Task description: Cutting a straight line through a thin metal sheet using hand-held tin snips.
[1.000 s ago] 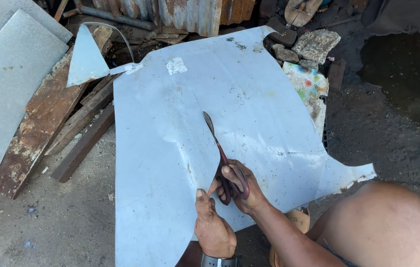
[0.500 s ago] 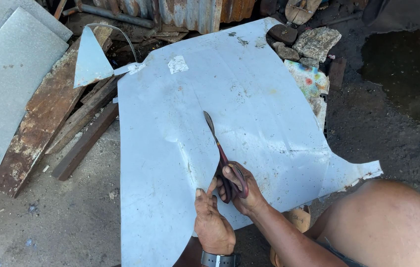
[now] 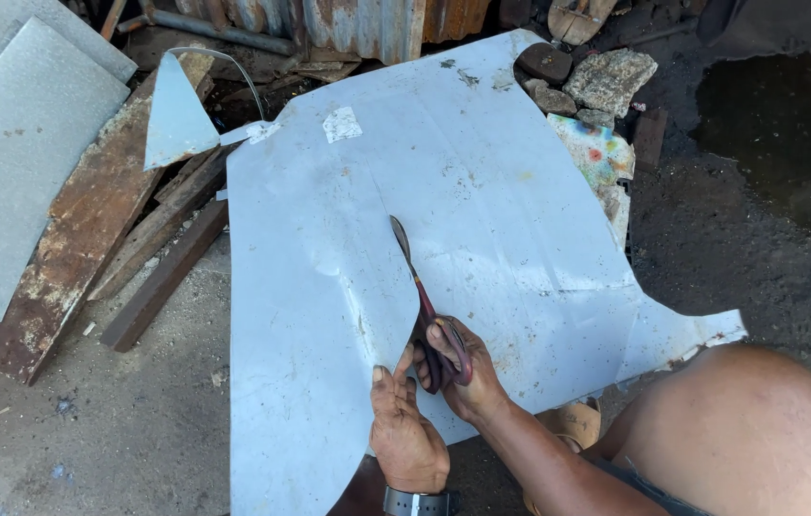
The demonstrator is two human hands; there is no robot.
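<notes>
Right now the right hand [image 3: 463, 377] is squeezed around the dark red handles of the metal snips [image 3: 420, 301], whose blades point toward the top of the frame, while the left hand [image 3: 405, 425] pinches the cut edge of the big, thin, grey metal sheet [image 3: 482, 220] lying in the middle on the ground. It looks best to keep that flap lifted, cut slowly, and keep fingers off the sharp edge. Open room lies at the lower left; rusty planks [image 3: 80, 239] and grey stones [image 3: 606, 81] crowd the top.

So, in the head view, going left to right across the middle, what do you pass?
Grey flat panel → rusty plank → dark wooden bar → metal sheet → snips → dark wet ground.
</notes>
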